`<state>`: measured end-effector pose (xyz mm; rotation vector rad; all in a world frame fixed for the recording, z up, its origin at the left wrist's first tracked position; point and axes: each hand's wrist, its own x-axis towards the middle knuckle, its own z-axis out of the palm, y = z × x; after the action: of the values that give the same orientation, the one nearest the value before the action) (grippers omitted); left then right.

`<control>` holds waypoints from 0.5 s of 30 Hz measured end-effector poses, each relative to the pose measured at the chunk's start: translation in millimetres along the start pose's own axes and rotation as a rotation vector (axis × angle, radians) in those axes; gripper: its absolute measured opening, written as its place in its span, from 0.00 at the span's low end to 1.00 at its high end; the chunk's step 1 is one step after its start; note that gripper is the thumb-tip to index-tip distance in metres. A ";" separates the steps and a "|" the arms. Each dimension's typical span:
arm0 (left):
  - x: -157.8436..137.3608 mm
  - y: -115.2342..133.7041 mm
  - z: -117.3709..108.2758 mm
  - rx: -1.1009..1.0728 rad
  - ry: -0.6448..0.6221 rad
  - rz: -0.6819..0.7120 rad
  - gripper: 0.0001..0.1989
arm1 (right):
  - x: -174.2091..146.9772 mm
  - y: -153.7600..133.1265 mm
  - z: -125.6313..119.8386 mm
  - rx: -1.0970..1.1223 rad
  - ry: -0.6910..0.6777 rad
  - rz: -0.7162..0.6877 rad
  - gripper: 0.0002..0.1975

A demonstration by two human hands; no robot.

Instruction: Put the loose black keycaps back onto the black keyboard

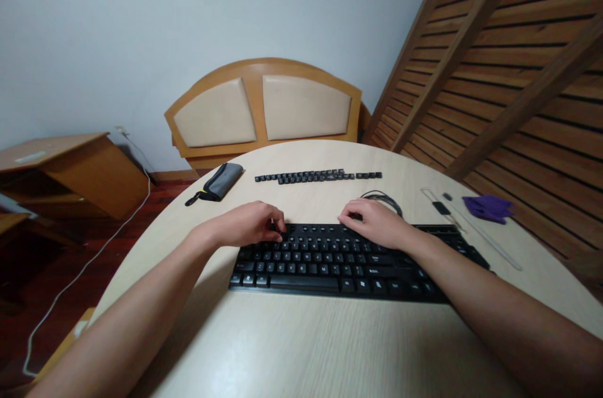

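Note:
A black keyboard [304,282] lies on the round pale wooden table [292,348], most of its keys in place. My left hand [252,224] is at its top left corner, thumb and fingers curled together over the corner keys; whatever is between them is too small to make out. My right hand [372,221] rests over the keyboard's upper edge, its fingers bent and the thumb and fingertips close together. Its palm side is hidden. Behind the keyboard, several loose black keycaps [311,176] stand in two rows, with a short separate run at their right end.
A grey zip pouch [226,181] lies at the back left. A coiled black cable [384,198] is behind my right hand. To the right are a wire keycap puller [441,208], a thin white stick brush [490,238] and a purple cloth [487,208]. A wooden headboard [261,103] stands beyond.

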<state>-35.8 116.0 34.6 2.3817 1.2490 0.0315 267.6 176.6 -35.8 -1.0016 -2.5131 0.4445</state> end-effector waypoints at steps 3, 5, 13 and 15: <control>0.5 -0.1 0.9 0.036 0.009 0.008 0.07 | 0.0 -0.1 0.2 -0.003 0.002 0.003 0.13; 1.0 -0.5 1.3 0.033 0.010 0.012 0.07 | 0.0 -0.2 0.2 -0.003 0.002 0.001 0.13; 1.5 -1.5 2.0 0.000 0.013 -0.031 0.07 | 0.0 -0.7 -0.8 -0.004 0.005 0.001 0.13; 1.6 -1.7 2.1 0.019 0.008 -0.054 0.08 | 0.0 -0.7 -1.0 -0.003 0.004 0.000 0.13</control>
<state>-35.7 117.3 31.7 2.3649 1.3228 0.0129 267.6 176.3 -34.7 -1.0024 -2.5111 0.4379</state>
